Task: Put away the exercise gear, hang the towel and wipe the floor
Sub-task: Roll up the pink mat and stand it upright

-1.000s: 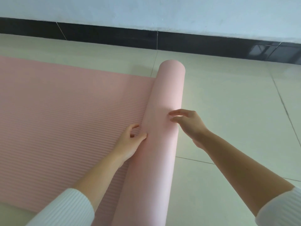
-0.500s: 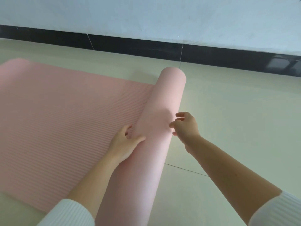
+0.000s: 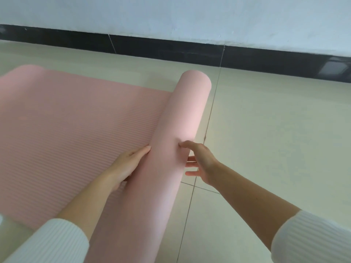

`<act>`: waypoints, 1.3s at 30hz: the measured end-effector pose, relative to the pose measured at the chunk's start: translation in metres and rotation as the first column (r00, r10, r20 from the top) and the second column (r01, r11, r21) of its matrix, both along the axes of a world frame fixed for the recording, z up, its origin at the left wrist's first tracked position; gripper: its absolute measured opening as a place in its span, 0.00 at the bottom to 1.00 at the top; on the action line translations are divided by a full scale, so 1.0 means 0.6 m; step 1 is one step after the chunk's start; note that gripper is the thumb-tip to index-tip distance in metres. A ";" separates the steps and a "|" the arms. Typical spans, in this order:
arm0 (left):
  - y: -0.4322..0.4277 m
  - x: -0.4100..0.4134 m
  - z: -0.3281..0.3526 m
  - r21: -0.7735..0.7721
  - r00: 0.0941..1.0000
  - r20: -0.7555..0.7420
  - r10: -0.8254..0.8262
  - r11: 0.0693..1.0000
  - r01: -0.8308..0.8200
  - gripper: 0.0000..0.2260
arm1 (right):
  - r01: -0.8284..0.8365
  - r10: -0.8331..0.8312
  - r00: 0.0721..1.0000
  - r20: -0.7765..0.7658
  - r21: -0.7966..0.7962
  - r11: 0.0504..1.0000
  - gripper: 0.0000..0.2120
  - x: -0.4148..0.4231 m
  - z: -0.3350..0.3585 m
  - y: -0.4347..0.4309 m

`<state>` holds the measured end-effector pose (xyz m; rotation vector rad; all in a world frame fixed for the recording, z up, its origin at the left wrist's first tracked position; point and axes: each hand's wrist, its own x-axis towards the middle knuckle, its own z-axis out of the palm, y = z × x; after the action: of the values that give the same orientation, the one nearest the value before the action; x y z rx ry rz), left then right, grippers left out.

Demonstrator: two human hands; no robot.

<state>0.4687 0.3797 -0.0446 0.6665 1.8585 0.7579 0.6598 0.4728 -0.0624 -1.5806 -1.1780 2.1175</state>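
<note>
The fingers (image 3: 141, 151) of the left hand (image 3: 129, 164) lie straight and close together. They press flat against the left side of the roll (image 3: 182, 118), right in the crease where it meets the flat part of the mat (image 3: 76, 130). I think they sit there to keep the roll tight so it does not spring open. The fingers (image 3: 190, 165) of the right hand (image 3: 203, 162) are spread apart and touch the right side of the roll low down, and the thumb (image 3: 183, 143) rests on top of it. That looks like a push from behind, to turn the roll over toward the flat part. Neither hand goes all the way round, as the roll is too fat for that. The two hands sit across from each other, so the roll should go straight and not crooked. The pink mat is on the floor (image 3: 275, 149). Its right part is rolled into a long tube, and its ribbed left part lies flat. So the job looks to be at its first step, putting away the gear, and a good bit of mat is left to roll. No towel or cloth shows here. White sleeves (image 3: 57, 242) cover the arms. Past the mat is pale tile, then a black strip (image 3: 171, 50) at the foot of a light wall (image 3: 190, 16)
</note>
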 end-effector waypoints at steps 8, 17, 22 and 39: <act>0.041 0.135 -0.009 0.074 0.985 0.149 -0.090 0.994 0.080 0.17 | 0.037 -0.047 0.992 0.120 0.081 0.996 0.15 0.137 0.051 0.045; 0.109 0.413 -0.039 0.123 0.870 0.357 -0.340 0.940 0.317 0.28 | 0.260 -0.290 0.914 0.284 0.137 0.956 0.15 0.418 0.070 0.065; 0.141 0.575 -0.034 0.130 0.796 0.433 -0.423 0.903 0.410 0.30 | 0.417 -0.455 0.843 0.286 0.188 0.890 0.22 0.582 0.072 0.063; 0.137 0.784 -0.050 0.121 0.803 0.417 -0.426 0.901 0.416 0.30 | 0.473 -0.523 0.811 0.261 0.234 0.850 0.20 0.784 0.036 0.048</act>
<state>0.9389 0.4619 -0.0745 0.8162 1.2313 0.5728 1.1299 0.5019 -0.0405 -1.9403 -0.8497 1.4374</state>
